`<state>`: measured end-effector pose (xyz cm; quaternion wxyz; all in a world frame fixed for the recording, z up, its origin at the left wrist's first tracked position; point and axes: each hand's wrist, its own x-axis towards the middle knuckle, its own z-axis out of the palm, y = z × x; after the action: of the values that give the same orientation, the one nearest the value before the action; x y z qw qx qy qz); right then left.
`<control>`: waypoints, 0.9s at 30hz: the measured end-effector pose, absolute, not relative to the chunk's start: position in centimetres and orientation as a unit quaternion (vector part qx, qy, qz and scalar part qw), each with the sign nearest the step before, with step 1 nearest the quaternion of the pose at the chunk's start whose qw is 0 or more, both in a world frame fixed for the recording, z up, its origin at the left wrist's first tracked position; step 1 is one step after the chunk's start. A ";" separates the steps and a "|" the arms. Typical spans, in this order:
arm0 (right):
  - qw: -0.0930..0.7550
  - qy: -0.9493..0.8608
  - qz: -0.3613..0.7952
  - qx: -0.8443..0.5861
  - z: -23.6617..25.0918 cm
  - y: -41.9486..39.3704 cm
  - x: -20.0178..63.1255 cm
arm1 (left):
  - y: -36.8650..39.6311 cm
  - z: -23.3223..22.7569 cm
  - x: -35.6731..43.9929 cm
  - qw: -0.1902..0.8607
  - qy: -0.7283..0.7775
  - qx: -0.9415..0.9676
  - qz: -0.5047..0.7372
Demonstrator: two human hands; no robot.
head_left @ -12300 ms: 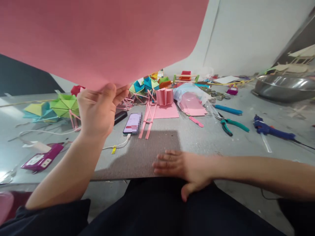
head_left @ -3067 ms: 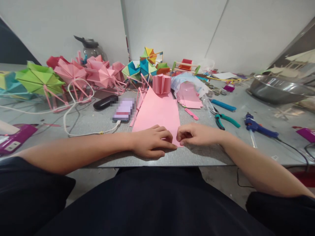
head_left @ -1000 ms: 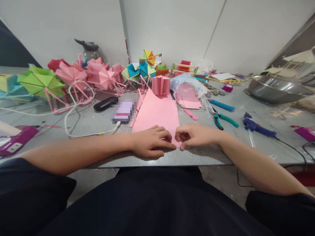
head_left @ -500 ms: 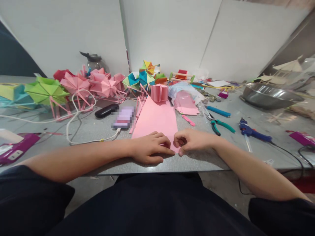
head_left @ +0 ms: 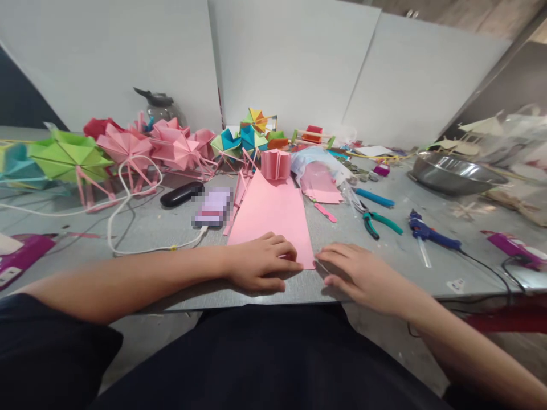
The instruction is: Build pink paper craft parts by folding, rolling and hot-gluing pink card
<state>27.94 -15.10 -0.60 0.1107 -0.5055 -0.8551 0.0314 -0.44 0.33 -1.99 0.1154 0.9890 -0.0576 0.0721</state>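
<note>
A sheet of pink paper (head_left: pixel 273 213) lies on the grey table in front of me, its far end curling up. My left hand (head_left: pixel 265 263) rests flat over its near edge, fingers stretched, the index fingertip by the near right corner. Just right of that corner is my right hand (head_left: pixel 361 274), low over the table with its fingers extended and the thumb apart. A thin pale line shows between thumb and fingers; I cannot make out what it is. At the sheet's far end stands a pleated pink paper ring (head_left: pixel 276 165).
Folded paper lanterns (head_left: pixel 72 156) crowd the back left. A phone (head_left: pixel 212 206) on a white cable lies left of the sheet. To the right are a pink cutter (head_left: pixel 325 212), green-handled pliers (head_left: pixel 379 222), a blue glue gun (head_left: pixel 433 232) and a steel bowl (head_left: pixel 459 175).
My right hand has moved slightly right and down, its curled fingers now straightened. My left hand stays on the paper. The view has shifted a little.
</note>
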 end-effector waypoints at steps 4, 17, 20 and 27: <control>0.140 -0.847 -0.040 -0.511 -4.3 -18.1 27.5 | 0.4 -1.9 -0.3 0.114 -0.069 0.988 0.072; 0.109 -0.831 -0.155 -0.523 -6.2 -18.2 26.8 | 0.4 -2.2 -0.4 0.136 -0.051 0.986 0.082; 0.109 -0.832 -0.172 -0.516 -6.3 -18.2 26.7 | 0.4 -2.2 -0.4 0.135 -0.053 0.985 0.089; 0.136 -0.839 -0.177 -0.496 -6.5 -18.4 27.2 | 0.3 -2.1 -0.4 0.128 -0.047 0.987 0.082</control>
<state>27.23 -18.39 -6.50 0.1356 -0.4959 -0.8392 -0.1772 -0.37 0.35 -2.12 0.1278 0.9873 -0.0472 0.0818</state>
